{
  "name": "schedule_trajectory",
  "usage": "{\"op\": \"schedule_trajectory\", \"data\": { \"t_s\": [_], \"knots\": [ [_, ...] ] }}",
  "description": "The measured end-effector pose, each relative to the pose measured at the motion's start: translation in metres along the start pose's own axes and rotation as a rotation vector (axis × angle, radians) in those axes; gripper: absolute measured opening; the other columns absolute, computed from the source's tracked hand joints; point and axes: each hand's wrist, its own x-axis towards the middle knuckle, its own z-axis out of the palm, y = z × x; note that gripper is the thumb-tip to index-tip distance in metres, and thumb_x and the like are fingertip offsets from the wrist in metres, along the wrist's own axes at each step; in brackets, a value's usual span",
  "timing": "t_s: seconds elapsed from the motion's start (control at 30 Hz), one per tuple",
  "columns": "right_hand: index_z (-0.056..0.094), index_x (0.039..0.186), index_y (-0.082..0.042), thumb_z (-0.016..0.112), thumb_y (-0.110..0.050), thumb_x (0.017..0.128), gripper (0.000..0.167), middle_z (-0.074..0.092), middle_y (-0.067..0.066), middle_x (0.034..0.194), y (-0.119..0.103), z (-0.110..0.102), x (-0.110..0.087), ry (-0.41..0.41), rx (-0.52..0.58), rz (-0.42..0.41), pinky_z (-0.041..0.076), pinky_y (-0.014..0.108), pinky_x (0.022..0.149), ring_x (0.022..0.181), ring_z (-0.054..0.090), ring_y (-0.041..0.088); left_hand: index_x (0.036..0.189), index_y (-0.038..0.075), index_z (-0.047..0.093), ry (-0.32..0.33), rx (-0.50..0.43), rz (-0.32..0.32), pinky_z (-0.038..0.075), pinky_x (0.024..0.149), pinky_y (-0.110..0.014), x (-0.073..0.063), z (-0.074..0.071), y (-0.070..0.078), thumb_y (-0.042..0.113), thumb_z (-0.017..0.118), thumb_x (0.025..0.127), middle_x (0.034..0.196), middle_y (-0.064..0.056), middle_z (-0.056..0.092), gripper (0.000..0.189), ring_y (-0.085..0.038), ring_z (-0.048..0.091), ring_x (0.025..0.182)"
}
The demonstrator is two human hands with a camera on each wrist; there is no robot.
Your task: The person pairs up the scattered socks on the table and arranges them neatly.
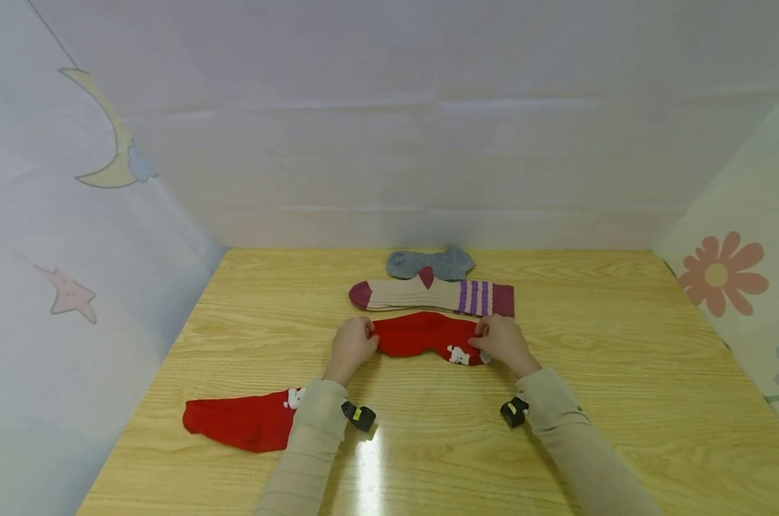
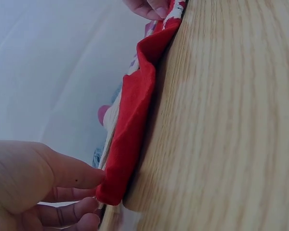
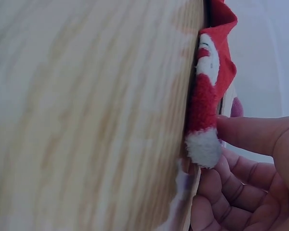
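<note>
A red sock [image 1: 421, 335] with a white animal figure lies sideways across the middle of the table. At its left end, my left hand [image 1: 353, 348] pinches the plain red tip between thumb and fingers. My right hand [image 1: 507, 345] pinches the other end, near the fluffy white edge [image 3: 203, 148] seen in the right wrist view. Between the hands the fabric [image 2: 130, 120] bulges up slightly in folds. A second red sock [image 1: 244, 423] with a white figure lies to the left, its right end covered by my left sleeve.
Just behind the held sock lies a beige sock [image 1: 402, 295] with maroon ends and purple stripes. Farther back, near the wall, is a grey sock [image 1: 428, 265]. Printed fabric walls [image 1: 389, 172] border the wooden table [image 1: 621, 401] at the back and sides.
</note>
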Motion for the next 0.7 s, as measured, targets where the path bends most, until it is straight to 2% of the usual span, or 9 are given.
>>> {"op": "schedule_trajectory", "data": {
  "t_s": [0.2, 0.4, 0.53, 0.7],
  "knots": [
    [0.063, 0.074, -0.002, 0.072, -0.015, 0.076, 0.017, 0.055, 0.003, 0.062, -0.004, -0.002, -0.003, 0.023, 0.001, -0.013, 0.039, 0.029, 0.051, 0.054, 0.047, 0.016, 0.086, 0.002, 0.062, 0.005, -0.016, 0.000, 0.036, 0.049, -0.024, -0.001, -0.003, 0.001, 0.011, 0.062, 0.083, 0.062, -0.002, 0.051, 0.009, -0.014, 0.046, 0.056],
    [0.061, 0.073, -0.003, 0.070, -0.016, 0.079, 0.017, 0.053, 0.001, 0.059, -0.011, -0.003, -0.008, 0.023, 0.046, 0.021, 0.038, 0.028, 0.050, 0.052, 0.046, 0.014, 0.078, 0.005, 0.060, 0.027, -0.020, 0.038, 0.035, 0.048, -0.025, -0.005, -0.008, 0.001, 0.012, 0.062, 0.083, 0.061, -0.001, 0.051, 0.008, -0.014, 0.045, 0.055],
    [0.061, 0.073, -0.003, 0.069, -0.016, 0.080, 0.017, 0.052, 0.000, 0.054, -0.016, -0.002, -0.011, 0.020, 0.100, 0.032, 0.039, 0.028, 0.047, 0.046, 0.047, 0.012, 0.071, 0.007, 0.056, 0.009, -0.038, 0.060, 0.033, 0.047, -0.024, -0.010, -0.012, 0.001, 0.013, 0.062, 0.083, 0.057, 0.000, 0.048, 0.015, -0.013, 0.042, 0.052],
    [0.061, 0.070, -0.003, 0.069, -0.014, 0.079, 0.016, 0.050, 0.000, 0.054, -0.024, -0.001, -0.015, 0.046, 0.130, 0.002, 0.037, 0.027, 0.046, 0.047, 0.043, 0.012, 0.069, 0.007, 0.053, -0.014, -0.083, 0.076, 0.032, 0.045, -0.023, -0.018, -0.018, 0.004, 0.012, 0.064, 0.083, 0.054, 0.001, 0.045, 0.018, -0.012, 0.039, 0.049]
  ]
}}
